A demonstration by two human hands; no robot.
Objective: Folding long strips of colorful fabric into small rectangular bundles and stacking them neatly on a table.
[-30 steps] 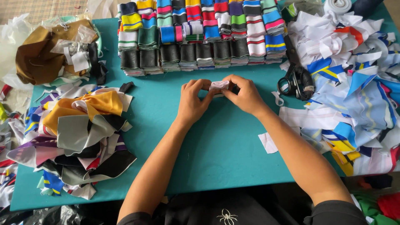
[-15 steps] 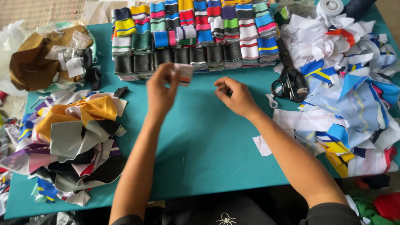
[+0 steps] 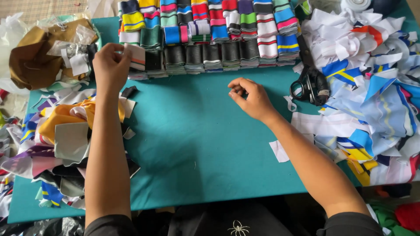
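Overhead view of a teal table, seen from a head camera, two bare forearms reaching in from the bottom edge.

Left hand raised at upper left, fingers pinched shut on a small folded strip, whitish with a pink band and a dark edge. Strip held at the left end of the front row of stacks, touching or just above it; hard to tell which. Right hand resting on bare table near the middle, fingers loosely curled inward, holding nothing visible, thumb near the fingertips.

Across the top edge, two or three rows of folded striped knit strips, tightly packed: bright stripes in red, blue, green, yellow and white at the back, mostly dark grey and black bundles in front.

Right of the right hand, black scissors lying closed on the table, just beside a big right pile of white, blue and striped scraps. One small white scrap alone beside the right forearm.

At left, under and beside the left forearm, a left pile of cut pieces in yellow, grey, white, purple and black. At upper left, brown cloth bunched inside clear plastic, with small white tags on top.
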